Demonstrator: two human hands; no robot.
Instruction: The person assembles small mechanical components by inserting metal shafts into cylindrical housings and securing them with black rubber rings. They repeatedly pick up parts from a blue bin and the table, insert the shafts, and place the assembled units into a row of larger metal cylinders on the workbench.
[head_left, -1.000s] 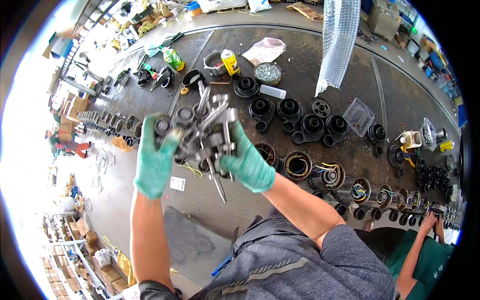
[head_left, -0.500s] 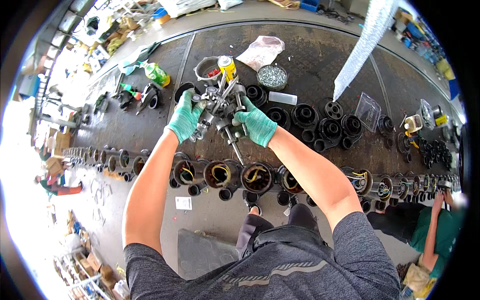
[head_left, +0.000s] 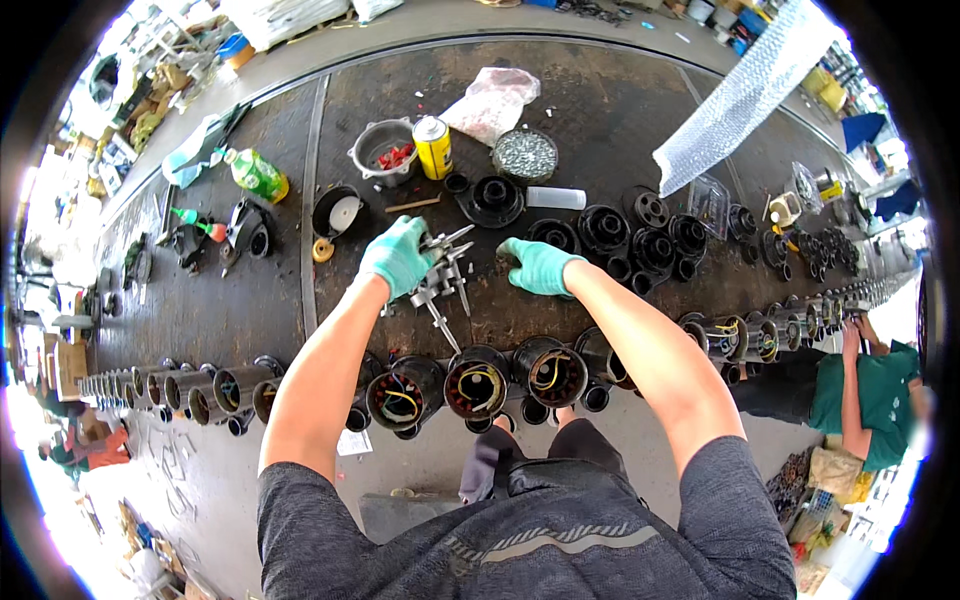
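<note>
A cluster of grey metal shafts [head_left: 437,290] with thicker collars lies at the near middle of the bench, its rods pointing several ways. My left hand [head_left: 400,258], in a green glove, is closed over the cluster's upper left side, its fingertips partly hidden. To the right, my gloved right hand [head_left: 542,267] is apart from the shafts, with nothing visible in it and its thumb and fingers apart. Just below the shafts, a row of black motor housings [head_left: 476,388] with wires and windings inside lines the near edge; one rod's tip reaches toward a housing.
Beyond my hands stand a yellow spray can [head_left: 433,148], a metal pot with red bits [head_left: 365,165], a bowl of screws [head_left: 525,140] and black round castings [head_left: 604,230]. Bubble wrap [head_left: 740,95] hangs at right. A co-worker [head_left: 865,400] works far right.
The shafts have gone from being held up between both hands to lying lower on the bench. My right hand has let go and moved right; the view has shifted.
</note>
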